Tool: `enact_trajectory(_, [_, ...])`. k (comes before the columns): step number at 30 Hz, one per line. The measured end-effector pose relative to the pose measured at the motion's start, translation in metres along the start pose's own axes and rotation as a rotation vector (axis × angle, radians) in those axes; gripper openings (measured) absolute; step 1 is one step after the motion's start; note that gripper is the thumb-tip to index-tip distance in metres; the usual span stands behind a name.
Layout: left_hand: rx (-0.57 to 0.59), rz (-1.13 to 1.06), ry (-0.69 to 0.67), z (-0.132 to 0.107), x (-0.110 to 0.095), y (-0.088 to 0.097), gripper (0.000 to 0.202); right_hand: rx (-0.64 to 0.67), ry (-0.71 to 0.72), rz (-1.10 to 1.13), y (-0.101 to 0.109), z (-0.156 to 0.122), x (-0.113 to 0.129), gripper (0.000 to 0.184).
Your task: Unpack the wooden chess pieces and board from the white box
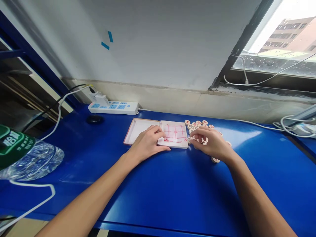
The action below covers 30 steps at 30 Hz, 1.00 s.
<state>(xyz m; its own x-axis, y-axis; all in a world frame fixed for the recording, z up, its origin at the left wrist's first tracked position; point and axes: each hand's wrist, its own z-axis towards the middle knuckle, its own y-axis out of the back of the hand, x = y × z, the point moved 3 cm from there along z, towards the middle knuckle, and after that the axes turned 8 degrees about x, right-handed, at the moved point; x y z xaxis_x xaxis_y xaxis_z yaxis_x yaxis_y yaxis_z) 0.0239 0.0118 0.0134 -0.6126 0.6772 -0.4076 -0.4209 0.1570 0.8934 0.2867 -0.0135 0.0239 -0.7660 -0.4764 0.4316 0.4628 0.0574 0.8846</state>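
Note:
My left hand [147, 141] bends over the front edge of a shallow white box [183, 144], thumb along its near side and fingers curled on top. Red grid lines are printed on the box's inner face. Joined on its left is another shallow tray [140, 126], partly hidden by that hand. My right hand [212, 142] is closed in a pinch on a round xiangqi piece [189, 140] by the box's right edge. Several pale xiangqi pieces [195, 124] with red or dark characters lie in a cluster behind and under this hand, some covered by it.
A white power strip [133, 108] with a plugged-in adapter stands against the wall. Near it lies a black oval object [94, 119]. A large water bottle [29, 154] is at the left. White cables run along both sides of the blue table [153, 194]. A window [283, 42] is upper right.

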Motion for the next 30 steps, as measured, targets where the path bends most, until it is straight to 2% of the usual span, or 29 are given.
enact_trajectory(2, [0.007, 0.005, -0.005, 0.0, 0.001, -0.002, 0.036, -0.076, 0.021, -0.027, 0.0, 0.006, 0.009, 0.01])
enact_trajectory(4, [0.01, 0.002, 0.002, 0.001, 0.002, -0.003, 0.037, -0.091, 0.064, -0.079, -0.002, 0.016, 0.02, 0.015])
enact_trajectory(7, [0.011, -0.009, 0.031, 0.001, 0.002, -0.002, 0.041, 0.039, 0.142, -0.174, -0.01, 0.035, 0.034, 0.028])
enact_trajectory(9, [0.01, -0.021, 0.047, 0.001, 0.001, 0.0, 0.043, 0.146, 0.142, -0.235, -0.016, 0.046, 0.04, 0.033])
enact_trajectory(12, [0.011, -0.047, 0.052, 0.002, 0.001, 0.002, 0.046, 0.206, 0.098, -0.298, -0.021, 0.057, 0.042, 0.026])
enact_trajectory(17, [-0.019, -0.055, 0.022, 0.002, 0.001, 0.002, 0.051, 0.145, 0.15, -0.313, -0.028, 0.057, 0.041, 0.013])
enact_trajectory(20, [-0.026, 0.023, -0.014, 0.002, 0.003, 0.001, 0.052, -0.012, 0.15, -0.182, -0.024, 0.05, 0.036, 0.012])
enact_trajectory(23, [-0.019, 0.134, -0.052, 0.003, 0.005, 0.001, 0.051, -0.272, 0.02, 0.055, -0.012, 0.035, 0.023, 0.009])
enact_trajectory(25, [-0.037, 0.185, -0.092, 0.003, 0.004, 0.002, 0.053, -0.369, -0.059, 0.282, -0.007, 0.023, 0.012, 0.009])
enact_trajectory(28, [-0.119, 0.15, -0.128, 0.004, -0.004, 0.006, 0.058, -0.354, -0.079, 0.634, -0.006, 0.011, 0.001, 0.017])
enact_trajectory(30, [-0.179, -0.007, -0.094, 0.005, -0.011, 0.008, 0.062, -0.296, -0.055, 0.795, -0.005, 0.008, 0.0, 0.021])
